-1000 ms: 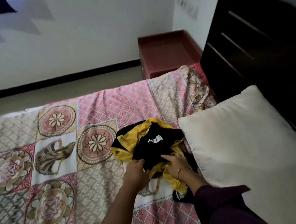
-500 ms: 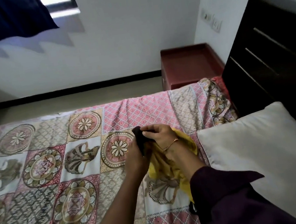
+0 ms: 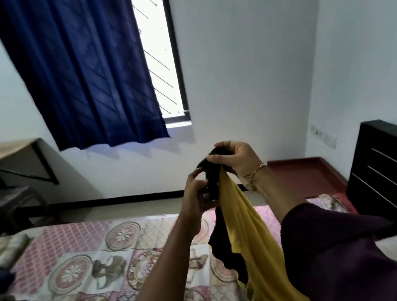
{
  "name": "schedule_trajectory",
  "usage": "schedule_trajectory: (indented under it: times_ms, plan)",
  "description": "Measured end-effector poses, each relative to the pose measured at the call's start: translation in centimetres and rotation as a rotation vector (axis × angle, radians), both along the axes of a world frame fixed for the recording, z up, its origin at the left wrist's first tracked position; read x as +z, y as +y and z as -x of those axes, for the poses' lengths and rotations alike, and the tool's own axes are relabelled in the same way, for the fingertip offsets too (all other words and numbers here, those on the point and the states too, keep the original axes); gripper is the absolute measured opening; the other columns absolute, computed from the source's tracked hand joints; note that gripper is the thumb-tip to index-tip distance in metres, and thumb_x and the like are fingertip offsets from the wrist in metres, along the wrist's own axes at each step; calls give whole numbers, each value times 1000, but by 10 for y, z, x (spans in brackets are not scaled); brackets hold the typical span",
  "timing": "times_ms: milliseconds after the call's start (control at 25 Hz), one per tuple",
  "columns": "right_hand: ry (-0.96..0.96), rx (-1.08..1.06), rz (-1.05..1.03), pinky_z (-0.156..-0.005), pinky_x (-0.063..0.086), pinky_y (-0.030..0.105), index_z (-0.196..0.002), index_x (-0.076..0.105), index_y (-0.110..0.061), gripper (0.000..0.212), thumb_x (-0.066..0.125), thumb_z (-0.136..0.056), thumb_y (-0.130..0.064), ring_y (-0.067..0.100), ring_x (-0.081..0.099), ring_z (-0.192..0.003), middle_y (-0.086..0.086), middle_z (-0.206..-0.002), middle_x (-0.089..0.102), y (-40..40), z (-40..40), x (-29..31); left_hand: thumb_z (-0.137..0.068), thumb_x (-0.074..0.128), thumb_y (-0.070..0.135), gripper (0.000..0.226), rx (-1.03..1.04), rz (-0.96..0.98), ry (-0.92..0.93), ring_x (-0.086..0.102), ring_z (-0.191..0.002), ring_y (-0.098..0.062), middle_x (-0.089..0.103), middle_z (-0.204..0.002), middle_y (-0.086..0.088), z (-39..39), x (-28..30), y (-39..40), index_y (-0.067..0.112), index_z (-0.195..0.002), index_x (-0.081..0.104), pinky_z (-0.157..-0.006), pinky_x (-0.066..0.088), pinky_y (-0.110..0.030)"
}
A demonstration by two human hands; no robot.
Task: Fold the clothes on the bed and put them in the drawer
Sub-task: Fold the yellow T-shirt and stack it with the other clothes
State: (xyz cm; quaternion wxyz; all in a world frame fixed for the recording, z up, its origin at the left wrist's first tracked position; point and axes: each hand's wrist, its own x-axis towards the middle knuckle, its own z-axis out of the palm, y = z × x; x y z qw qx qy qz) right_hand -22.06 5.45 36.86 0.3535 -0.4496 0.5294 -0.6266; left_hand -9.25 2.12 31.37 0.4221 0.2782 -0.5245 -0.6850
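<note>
Above the bed (image 3: 83, 249), a black and yellow garment (image 3: 248, 241) is hanging lengthwise, its long axis running straight down from the grip toward the patterned cover. The right hand (image 3: 235, 160) is pinching the bunched black top edge, highest above the bed; the left hand (image 3: 196, 195) is curling round the cloth just beneath it. Most of the cloth is trailing below both hands, so spreading it likely means the hands parting sideways. No label or writing is showing legibly.
</note>
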Motion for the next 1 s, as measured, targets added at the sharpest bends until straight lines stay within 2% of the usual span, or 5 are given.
schedule_trajectory:
  times_ms: [120, 320, 520, 800, 1000]
  plan:
    - [-22, 13, 147, -92, 51, 42, -93, 60, -18, 28, 66, -79, 5, 29, 59, -100, 9, -96, 61, 4, -68, 63, -97, 31, 16, 27, -77, -31, 155, 66, -76, -34, 63, -106, -13, -77, 58, 5, 19, -119, 46, -58, 55, -34]
    - [-162, 90, 336, -85, 50, 32, -113, 57, -7, 37, 45, -84, 14, 21, 55, -90, 9, -94, 57, 3, -185, 140, -90, 57, 33, 31, 45, 439, -337, 68, -88, -23, 64, -102, -10, -184, 114, 27, 12, -112, 51, -71, 57, -26]
    - [-264, 274, 347, -82, 46, 29, -124, 50, -2, 49, 42, -80, 17, 19, 52, -80, 8, -84, 53, -5, -285, 172, -88, 59, 43, 38, 332, 568, -903, 54, -56, -13, 53, -61, -1, -236, 128, 43, 13, -67, 49, -57, 47, -24]
    - [188, 472, 182, -80, 53, 28, -140, 33, -11, 52, 51, -92, -3, 20, 57, -102, 10, -120, 55, -18, -357, 148, -99, 40, 13, 21, 595, 173, -184, 57, -75, -19, 58, -80, -7, -325, 168, 19, 8, -95, 60, -73, 51, -33]
    - [541, 441, 218, -82, 55, 33, -113, 49, -13, 41, 69, -81, -29, 21, 60, -95, 7, -105, 59, -52, -381, 94, -99, 44, 26, 29, 741, -86, 15, 56, -69, -20, 57, -73, -8, -358, 197, 7, 8, -82, 58, -65, 49, -34]
